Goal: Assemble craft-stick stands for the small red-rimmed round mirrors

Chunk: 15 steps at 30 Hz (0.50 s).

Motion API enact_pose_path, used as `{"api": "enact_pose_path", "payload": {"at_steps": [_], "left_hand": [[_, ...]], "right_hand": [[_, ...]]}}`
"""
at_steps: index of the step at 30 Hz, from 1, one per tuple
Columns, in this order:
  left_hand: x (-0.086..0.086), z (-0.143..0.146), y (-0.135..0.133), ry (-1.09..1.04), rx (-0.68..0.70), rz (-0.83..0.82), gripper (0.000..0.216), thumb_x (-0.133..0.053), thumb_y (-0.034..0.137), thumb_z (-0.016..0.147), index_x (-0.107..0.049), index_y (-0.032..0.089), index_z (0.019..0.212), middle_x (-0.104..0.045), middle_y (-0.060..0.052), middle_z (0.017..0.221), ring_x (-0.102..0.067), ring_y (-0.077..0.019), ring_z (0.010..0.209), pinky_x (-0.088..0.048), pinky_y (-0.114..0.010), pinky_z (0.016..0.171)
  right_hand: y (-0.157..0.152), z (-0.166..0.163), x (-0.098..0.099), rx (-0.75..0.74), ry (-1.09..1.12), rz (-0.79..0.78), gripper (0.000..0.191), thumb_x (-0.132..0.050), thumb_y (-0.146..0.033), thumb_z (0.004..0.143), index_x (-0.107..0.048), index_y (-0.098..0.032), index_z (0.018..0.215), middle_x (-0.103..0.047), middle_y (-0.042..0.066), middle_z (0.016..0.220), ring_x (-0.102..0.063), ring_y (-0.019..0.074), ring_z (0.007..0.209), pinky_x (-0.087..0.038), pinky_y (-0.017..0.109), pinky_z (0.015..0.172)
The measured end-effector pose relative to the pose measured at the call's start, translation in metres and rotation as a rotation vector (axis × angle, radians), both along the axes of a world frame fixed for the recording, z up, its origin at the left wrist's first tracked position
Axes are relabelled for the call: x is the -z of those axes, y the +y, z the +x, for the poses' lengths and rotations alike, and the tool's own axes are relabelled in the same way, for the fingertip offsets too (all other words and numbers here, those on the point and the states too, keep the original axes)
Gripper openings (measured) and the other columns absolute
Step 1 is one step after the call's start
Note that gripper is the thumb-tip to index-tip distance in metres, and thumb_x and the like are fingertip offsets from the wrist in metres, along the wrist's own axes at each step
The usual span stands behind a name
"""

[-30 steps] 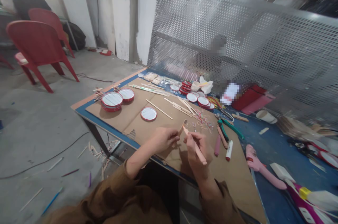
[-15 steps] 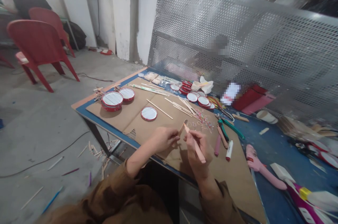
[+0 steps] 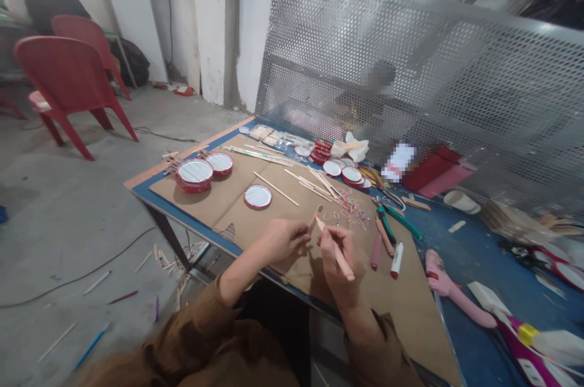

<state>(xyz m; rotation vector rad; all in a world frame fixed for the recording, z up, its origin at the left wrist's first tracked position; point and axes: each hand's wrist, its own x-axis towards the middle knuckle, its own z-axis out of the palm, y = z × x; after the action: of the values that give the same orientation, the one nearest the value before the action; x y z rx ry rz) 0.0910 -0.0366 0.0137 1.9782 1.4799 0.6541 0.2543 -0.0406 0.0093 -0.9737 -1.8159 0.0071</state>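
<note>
My left hand (image 3: pixel 283 241) is closed on a small flat wooden stick (image 3: pixel 314 223), which points up and away above the cardboard. A pink marker (image 3: pixel 343 264) is pinched in my right hand (image 3: pixel 336 285), its tip at or very near the stick; actual contact is too small to make out. Beyond my left hand lies a round red-rimmed white drum (image 3: pixel 258 196), with a thin wooden stick (image 3: pixel 276 188) behind it. Small coloured rubber bands (image 3: pixel 353 207) are scattered past my right hand. A white marker (image 3: pixel 396 260) and a pink marker (image 3: pixel 376 251) lie to its right.
Assembled drums with sticks (image 3: pixel 194 173) stand at the left corner. Farther back are stacked red rings (image 3: pixel 322 151) and loose wooden strips (image 3: pixel 314 183). Green-handled pliers (image 3: pixel 404 223) and a pink glue gun (image 3: pixel 456 296) lie right. A perforated metal panel (image 3: pixel 410 52) closes the back.
The pink marker's tip has shifted slightly down and left along the wooden stick. Both hands stay almost in place with the same holds.
</note>
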Motion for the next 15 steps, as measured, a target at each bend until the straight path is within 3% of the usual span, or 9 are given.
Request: {"api": "enact_pose_path", "payload": {"at_steps": [4,9,15], "left_hand": [[-0.001,0.0,0.0,0.016,-0.01,-0.003,0.024,-0.056,0.026,0.094,-0.058,0.019,0.071,-0.061,0.0,0.069,-0.051,-0.0123,0.066,-0.029,-0.022,0.061],[-0.007,0.0,-0.002,-0.027,-0.019,-0.065,0.024,-0.053,0.024,0.096,-0.056,0.019,0.072,-0.062,0.001,0.066,-0.054,-0.0121,0.064,-0.033,-0.021,0.062],[-0.011,-0.002,-0.001,-0.061,0.022,-0.116,0.028,-0.051,0.023,0.097,-0.052,0.019,0.069,-0.061,0.002,0.063,-0.054,-0.0114,0.06,-0.036,-0.02,0.063]], "right_hand": [[0.0,-0.002,-0.002,0.03,0.0,0.021,0.022,-0.055,-0.035,0.098,-0.064,-0.019,0.087,-0.069,0.001,0.068,-0.063,0.0134,0.055,-0.049,0.024,0.054],[0.005,-0.003,-0.003,0.172,-0.009,0.046,0.031,-0.05,-0.036,0.099,-0.061,-0.02,0.076,-0.064,0.0,0.06,-0.06,0.013,0.05,-0.044,0.023,0.05],[0.007,0.002,0.006,0.166,0.01,0.086,0.024,-0.055,-0.037,0.097,-0.065,-0.019,0.084,-0.068,0.002,0.069,-0.062,0.0139,0.057,-0.05,0.024,0.056]]}}
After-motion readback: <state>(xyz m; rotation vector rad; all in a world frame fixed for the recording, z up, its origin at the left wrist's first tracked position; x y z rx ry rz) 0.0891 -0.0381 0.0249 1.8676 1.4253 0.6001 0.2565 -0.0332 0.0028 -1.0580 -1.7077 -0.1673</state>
